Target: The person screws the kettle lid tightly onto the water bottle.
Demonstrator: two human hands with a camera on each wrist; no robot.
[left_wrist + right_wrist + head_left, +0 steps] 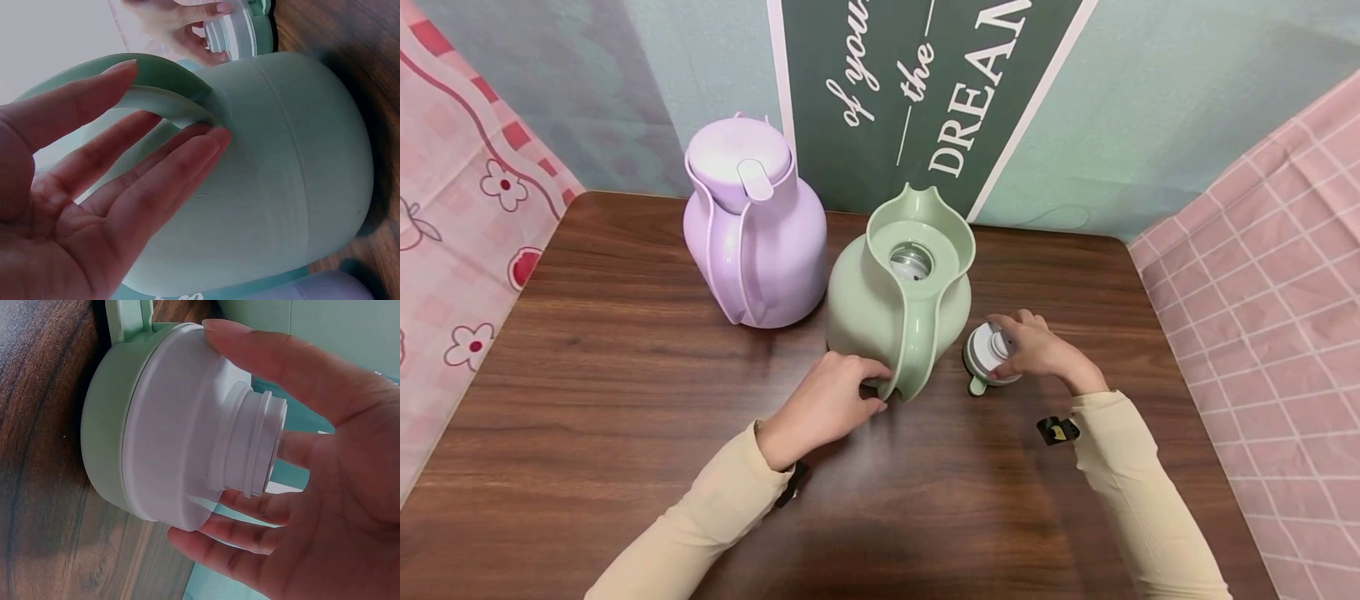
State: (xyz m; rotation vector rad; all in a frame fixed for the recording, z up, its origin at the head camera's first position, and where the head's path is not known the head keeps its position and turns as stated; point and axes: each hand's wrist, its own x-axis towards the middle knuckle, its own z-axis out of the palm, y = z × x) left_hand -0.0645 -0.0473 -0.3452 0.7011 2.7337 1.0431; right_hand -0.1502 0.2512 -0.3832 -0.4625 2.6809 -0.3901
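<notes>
A green vacuum jug (857,308) stands with its mouth uncovered, showing the shiny inner neck. My left hand (831,400) is at the jug's handle (917,350). In the left wrist view its long fingers (169,181) reach under the handle, fairly straight, while the thumb lies along the other side. Right of the jug, a green-and-white screw lid (988,350) rests upside down on the table, its threaded neck (250,440) facing up. My right hand (1037,346) spans this lid, thumb at one side of the white rim and fingertips at the other.
A closed lilac vacuum jug (790,250) stands left of the green one, near the table's back edge. The brown wooden table (587,400) meets a printed cloth (1000,100) behind. Patterned pink cloths (1277,292) border both sides.
</notes>
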